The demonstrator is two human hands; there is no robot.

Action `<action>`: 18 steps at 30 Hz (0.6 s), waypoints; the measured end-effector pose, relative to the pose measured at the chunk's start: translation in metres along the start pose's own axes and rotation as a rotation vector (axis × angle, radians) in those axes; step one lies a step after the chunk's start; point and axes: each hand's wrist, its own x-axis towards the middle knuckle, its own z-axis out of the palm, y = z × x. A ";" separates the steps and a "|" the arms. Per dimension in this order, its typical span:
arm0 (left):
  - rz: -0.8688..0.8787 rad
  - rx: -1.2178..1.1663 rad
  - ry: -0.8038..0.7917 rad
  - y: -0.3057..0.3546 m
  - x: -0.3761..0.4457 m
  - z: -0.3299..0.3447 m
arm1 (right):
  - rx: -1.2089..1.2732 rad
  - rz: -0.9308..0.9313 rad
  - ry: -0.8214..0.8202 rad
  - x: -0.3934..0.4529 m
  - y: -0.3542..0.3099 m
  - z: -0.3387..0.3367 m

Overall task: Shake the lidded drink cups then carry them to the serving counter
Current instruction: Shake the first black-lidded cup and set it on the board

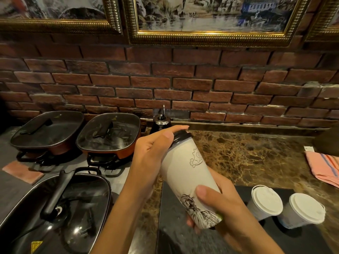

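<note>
A tall white paper cup [185,173] with a black lid and line drawings is held tilted in the air above the counter, lid pointing away from me. My left hand [152,153] wraps its upper part, fingers over the lid. My right hand [218,204] grips its base, thumb on the side. Two shorter cups with white lids [266,200] [306,209] stand side by side on a black tray [183,241] at the lower right.
Three lidded electric pans [47,131] [110,132] [55,208] fill the left. A dark bottle with a metal spout [161,121] stands by the brick wall. A pink striped cloth [324,167] lies on the marble counter [247,158] at the right.
</note>
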 end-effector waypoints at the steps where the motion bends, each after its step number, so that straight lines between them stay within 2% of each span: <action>1: -0.005 -0.021 0.006 0.000 0.001 0.000 | 0.103 0.038 -0.021 0.002 0.000 0.000; 4: -0.030 -0.146 0.041 -0.004 0.003 0.002 | 0.273 0.083 -0.040 0.008 -0.001 -0.001; 8: -0.188 -0.473 -0.001 -0.018 -0.005 0.005 | 0.475 0.160 -0.029 0.014 -0.002 -0.001; 10: -0.223 -0.509 0.005 -0.023 -0.009 0.006 | 0.440 0.161 0.019 0.015 0.000 -0.001; 12: -0.222 -0.462 0.076 -0.025 -0.010 0.008 | 0.152 0.087 0.152 0.014 0.002 -0.001; 15: -0.203 -0.356 0.187 -0.021 -0.011 0.010 | -0.588 -0.012 0.358 0.010 0.005 -0.001; 16: -0.190 -0.341 0.198 -0.020 -0.012 0.011 | -0.738 -0.056 0.374 0.008 0.005 0.003; 18: -0.165 -0.361 0.181 -0.018 -0.015 0.010 | -0.750 -0.140 0.369 0.004 0.005 0.007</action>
